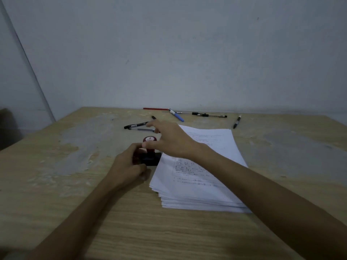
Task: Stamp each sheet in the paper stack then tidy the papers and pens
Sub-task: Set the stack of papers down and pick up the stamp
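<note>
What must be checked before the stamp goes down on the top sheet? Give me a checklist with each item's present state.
1. Stamp in hand: ok, right hand reaches across with its thumb against the round red stamp.
2. Ink pad steadied: ok, left hand grips the dark pad beside the stack.
3. Stamp face inked: cannot tell, the underside is hidden.
4. Paper stack squared: not ok, sheet edges are fanned.
5. Top sheet free of clutter: not ok, the right forearm lies across it.
6. Pens clear of the stack: ok, scattered behind it.
</note>
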